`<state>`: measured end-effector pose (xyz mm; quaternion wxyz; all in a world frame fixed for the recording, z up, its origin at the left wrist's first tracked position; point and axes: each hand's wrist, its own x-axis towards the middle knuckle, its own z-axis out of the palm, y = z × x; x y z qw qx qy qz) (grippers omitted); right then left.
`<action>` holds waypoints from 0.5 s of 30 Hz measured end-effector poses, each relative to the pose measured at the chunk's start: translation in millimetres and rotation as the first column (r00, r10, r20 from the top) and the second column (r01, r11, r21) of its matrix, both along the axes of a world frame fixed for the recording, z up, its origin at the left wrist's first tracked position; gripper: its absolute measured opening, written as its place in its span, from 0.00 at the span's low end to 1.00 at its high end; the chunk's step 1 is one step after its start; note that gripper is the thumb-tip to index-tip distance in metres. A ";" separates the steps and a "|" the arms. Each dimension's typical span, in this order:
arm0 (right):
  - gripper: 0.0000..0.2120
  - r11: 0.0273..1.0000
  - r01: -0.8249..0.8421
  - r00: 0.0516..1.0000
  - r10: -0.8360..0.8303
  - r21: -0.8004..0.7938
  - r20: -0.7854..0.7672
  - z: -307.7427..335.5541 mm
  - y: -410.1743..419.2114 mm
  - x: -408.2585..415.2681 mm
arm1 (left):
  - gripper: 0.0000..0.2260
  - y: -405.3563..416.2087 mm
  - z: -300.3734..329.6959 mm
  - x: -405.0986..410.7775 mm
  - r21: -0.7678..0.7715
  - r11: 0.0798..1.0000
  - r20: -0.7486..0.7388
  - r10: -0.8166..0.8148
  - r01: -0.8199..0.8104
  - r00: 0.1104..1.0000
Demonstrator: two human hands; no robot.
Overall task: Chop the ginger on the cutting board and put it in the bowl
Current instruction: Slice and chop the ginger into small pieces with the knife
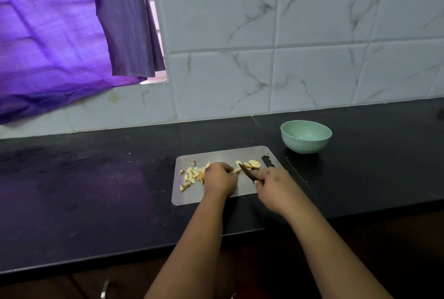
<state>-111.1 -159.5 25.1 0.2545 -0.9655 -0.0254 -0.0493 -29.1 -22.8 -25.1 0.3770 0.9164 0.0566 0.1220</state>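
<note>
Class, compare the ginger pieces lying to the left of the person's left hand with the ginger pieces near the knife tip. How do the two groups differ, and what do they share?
The left ginger pieces are small chunks; the right ginger pieces are larger, broader slices. The left group has many scattered bits; the right group has only a few, overlapping. The knife points toward the right group, not the left. Both are pale yellow and lie on the cutting board, none in the bowl.

Pale yellow chopped ginger pieces (pixel 192 175) lie scattered on the left of the flat grey metal cutting board (pixel 192 193), larger slices (pixel 251 164) toward its right; the empty mint-green round bowl (pixel 305 136) stands upright just beyond its far right corner.
</note>
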 end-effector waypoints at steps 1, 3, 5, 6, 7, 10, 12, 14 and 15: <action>0.17 1.000 0.006 1.000 -0.007 0.025 0.018 -6.1 4.3 0.8 | 0.12 -0.3 -0.2 0.0 -0.009 1.000 0.001 -0.001 0.001 1.000; 0.17 0.999 -0.006 1.000 0.005 0.044 0.020 -15.3 11.8 3.0 | 0.12 -2.0 0.6 -1.6 -0.015 1.000 0.004 -0.002 0.002 1.000; 0.17 0.999 -0.005 1.000 0.004 0.049 0.010 -17.6 16.9 5.0 | 0.11 -2.8 0.4 -1.5 -0.017 1.000 0.003 -0.002 0.002 1.000; 0.16 0.999 -0.002 1.000 0.001 0.040 0.010 -18.3 19.1 6.8 | 0.11 -2.8 0.5 -1.2 -0.018 1.000 0.001 0.000 0.000 1.000; 0.16 1.000 -0.001 1.000 0.001 0.020 0.011 -19.1 21.2 9.1 | 0.10 -2.6 0.6 -0.9 -0.019 1.000 0.000 0.003 -0.003 1.000; 0.17 0.998 -0.019 0.999 0.018 -0.057 -0.026 -14.8 24.4 16.8 | 0.10 -2.4 0.5 1.0 -0.017 1.000 -0.012 0.002 -0.002 1.000; 0.16 0.994 -0.021 0.995 0.010 -0.109 -0.096 -4.9 23.2 24.5 | 0.10 -3.1 1.4 0.5 -0.006 1.000 -0.014 -0.001 0.001 1.000; 0.15 0.985 -0.017 0.987 -0.011 -0.171 -0.163 6.9 20.5 29.9 | 0.10 -3.8 0.9 0.1 -0.003 1.000 -0.011 -0.004 0.004 1.000; 0.16 0.978 -0.031 0.982 -0.008 -0.204 -0.189 12.1 18.8 31.0 | 0.10 -4.1 0.8 -0.3 -0.003 1.000 -0.008 -0.001 0.001 1.000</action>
